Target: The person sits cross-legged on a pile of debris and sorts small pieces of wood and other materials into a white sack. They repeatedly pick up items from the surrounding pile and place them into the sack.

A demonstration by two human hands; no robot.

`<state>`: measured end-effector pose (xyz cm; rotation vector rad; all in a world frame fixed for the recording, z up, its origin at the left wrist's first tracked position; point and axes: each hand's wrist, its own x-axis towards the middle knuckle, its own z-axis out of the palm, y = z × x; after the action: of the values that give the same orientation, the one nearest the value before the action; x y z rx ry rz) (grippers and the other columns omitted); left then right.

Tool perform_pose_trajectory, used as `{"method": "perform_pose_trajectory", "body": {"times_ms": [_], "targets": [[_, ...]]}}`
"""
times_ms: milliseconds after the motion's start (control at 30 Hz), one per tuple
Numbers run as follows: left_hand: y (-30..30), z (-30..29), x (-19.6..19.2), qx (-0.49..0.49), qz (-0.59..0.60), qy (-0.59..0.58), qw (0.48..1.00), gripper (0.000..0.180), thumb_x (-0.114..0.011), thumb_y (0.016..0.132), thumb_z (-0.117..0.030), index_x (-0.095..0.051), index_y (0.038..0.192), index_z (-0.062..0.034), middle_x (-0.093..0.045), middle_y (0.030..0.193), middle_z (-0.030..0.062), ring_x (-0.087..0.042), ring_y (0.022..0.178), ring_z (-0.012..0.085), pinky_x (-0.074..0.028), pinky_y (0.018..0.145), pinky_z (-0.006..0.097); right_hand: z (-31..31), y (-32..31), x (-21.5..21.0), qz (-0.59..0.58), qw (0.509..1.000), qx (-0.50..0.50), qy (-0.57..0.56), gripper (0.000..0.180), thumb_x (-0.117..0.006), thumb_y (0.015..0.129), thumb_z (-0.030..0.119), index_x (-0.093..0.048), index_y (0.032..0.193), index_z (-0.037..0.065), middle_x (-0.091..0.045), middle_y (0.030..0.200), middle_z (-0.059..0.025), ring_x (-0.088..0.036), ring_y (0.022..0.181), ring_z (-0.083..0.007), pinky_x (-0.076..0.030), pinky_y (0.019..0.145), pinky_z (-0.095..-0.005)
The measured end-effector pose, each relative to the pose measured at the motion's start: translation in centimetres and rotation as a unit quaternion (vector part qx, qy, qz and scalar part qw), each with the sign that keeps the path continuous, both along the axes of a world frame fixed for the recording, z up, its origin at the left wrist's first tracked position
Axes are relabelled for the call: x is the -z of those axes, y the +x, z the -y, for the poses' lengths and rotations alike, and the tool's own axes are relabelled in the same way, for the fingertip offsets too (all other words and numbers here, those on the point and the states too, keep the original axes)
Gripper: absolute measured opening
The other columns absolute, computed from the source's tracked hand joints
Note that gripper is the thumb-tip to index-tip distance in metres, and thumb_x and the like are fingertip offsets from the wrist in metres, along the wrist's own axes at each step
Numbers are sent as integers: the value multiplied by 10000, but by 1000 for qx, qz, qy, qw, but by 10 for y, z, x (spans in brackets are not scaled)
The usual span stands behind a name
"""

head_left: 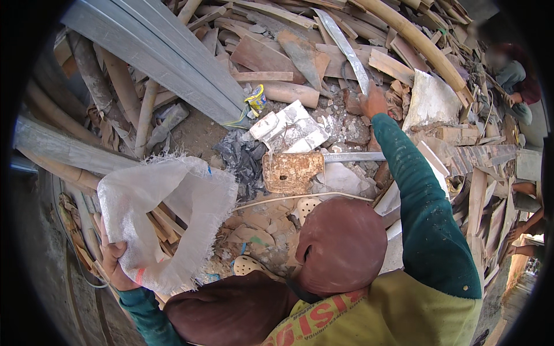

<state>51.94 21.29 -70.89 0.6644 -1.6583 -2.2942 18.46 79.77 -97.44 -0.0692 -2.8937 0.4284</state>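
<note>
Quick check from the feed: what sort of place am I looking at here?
Most likely an outdoor scrap or demolition-debris heap. Broken wood offcuts and rubble cover the ground. The left hand holds a white woven sack; the right hand grips a metal strip.

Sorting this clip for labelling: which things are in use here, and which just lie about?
In use: left hand holding white woven sack; right hand gripping long metal strip.

Lying about: rusty metal plate, white tile fragments, grey metal sheets, bamboo pole.

The white sack [158, 219] hides its wood scraps (only ends show).
</note>
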Motion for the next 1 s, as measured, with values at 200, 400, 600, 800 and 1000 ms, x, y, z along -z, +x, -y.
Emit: {"method": "perform_pose_trajectory", "body": {"times_ms": [200,400,600,800,1000], "targets": [[-3,3,4,4,-7,5,1000,839,-569,818,-118,-279,1594,12,-506,1466,214,-559,1273,326,-447,1087,418,-52,45,-42,-45,996,-48,-64,369,-481,1035,266,-570,1294,18,-666,1059,-303,-645,995,-485,-496,874,-512],[-1,15,16,-3,16,-8,1000,759,-580,870,-167,-346,1576,-12,-554,1403,176,-575,1214,306,-457,1050,408,-184,197,-120,-37,999,19,-18,475,-552,986,240,-504,1387,-10,-596,1302,-269,-593,1204,-423,-446,1033,-470],[-3,27,27,-7,17,-6,1000,735,-581,885,-190,-365,1567,-20,-555,1393,170,-575,1204,299,-446,1046,396,-234,288,-125,16,990,139,-20,457,-619,937,264,-524,1297,-1,-616,1239,-255,-590,1215,-415,-447,1025,-466],[3,30,21,27,24,-18,999,754,-564,881,-184,-332,1584,-36,-552,1401,157,-573,1212,290,-445,1048,387,-208,286,-110,24,996,88,-21,320,-541,958,162,-542,1237,4,-628,1116,-246,-620,1083,-418,-463,948,-471],[6,24,19,26,16,-13,999,636,-557,930,-216,-423,1498,36,-584,1365,161,-598,1200,273,-468,1026,389,-185,257,-142,23,998,31,45,365,-568,903,127,-530,1250,22,-631,1132,-267,-611,1075,-475,-479,914,-506]]}}
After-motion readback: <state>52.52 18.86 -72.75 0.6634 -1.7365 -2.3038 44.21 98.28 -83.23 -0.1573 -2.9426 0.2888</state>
